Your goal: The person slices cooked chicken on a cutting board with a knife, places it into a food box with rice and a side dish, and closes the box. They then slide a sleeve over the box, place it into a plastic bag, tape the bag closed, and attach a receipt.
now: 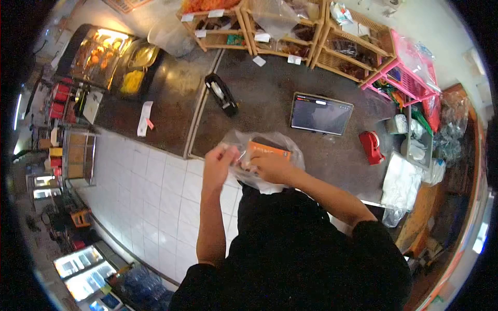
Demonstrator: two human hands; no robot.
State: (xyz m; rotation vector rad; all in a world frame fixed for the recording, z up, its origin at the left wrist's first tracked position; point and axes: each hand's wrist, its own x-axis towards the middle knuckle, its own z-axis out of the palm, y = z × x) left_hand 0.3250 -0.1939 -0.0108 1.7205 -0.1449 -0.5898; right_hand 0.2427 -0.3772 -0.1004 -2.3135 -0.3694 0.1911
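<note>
A clear plastic bag [294,147] is held in front of my body at the counter's front edge. An orange packet or box [275,150] with light lettering shows in or behind the film, with a dark part along its far side. My left hand [222,159] has its fingers closed on the bag's left side. Over the bag's middle, against the near side of the orange packet, lies my right hand [271,167]. Its fingers are bent and their tips are hidden, so what it grips cannot be made out.
On the dark counter [264,109] are a black tape dispenser [222,95], a tablet [321,114], a red tape dispenser [371,147] and a white paper strip [145,118]. Wooden racks [280,28] and a pink basket [407,78] line the back. White bags [402,181] lie at right.
</note>
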